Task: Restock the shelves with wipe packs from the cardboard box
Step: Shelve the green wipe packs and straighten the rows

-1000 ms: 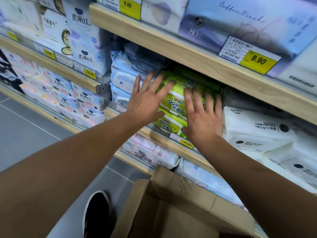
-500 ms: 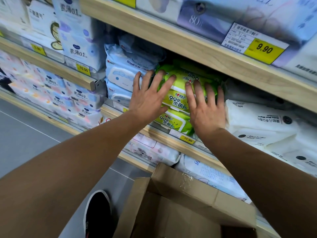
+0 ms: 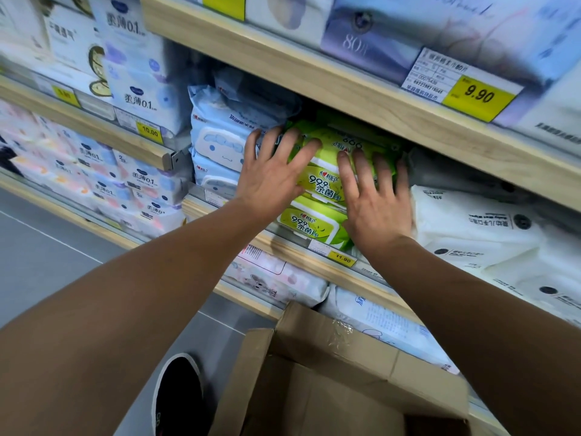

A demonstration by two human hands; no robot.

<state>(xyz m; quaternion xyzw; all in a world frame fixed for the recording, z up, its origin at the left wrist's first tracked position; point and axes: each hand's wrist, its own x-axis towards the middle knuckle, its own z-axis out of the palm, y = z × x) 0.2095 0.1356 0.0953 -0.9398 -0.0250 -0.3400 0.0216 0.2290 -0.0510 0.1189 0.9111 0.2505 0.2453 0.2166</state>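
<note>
Wipe packs: three green ones visible, stacked on the middle shelf (image 3: 301, 250). Cardboard box (image 3: 330, 379), one, open, below both hands. Left hand (image 3: 272, 180) and right hand (image 3: 375, 209), fingers spread, palms flat against upper green pack (image 3: 323, 184); lower green pack (image 3: 309, 225) beneath; third green pack (image 3: 352, 140) behind the fingertips.

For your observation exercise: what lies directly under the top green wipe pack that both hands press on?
Under the top green wipe pack lies another green wipe pack, resting on the wooden shelf. The left hand and right hand cover its sides; anything behind is hidden.
</note>
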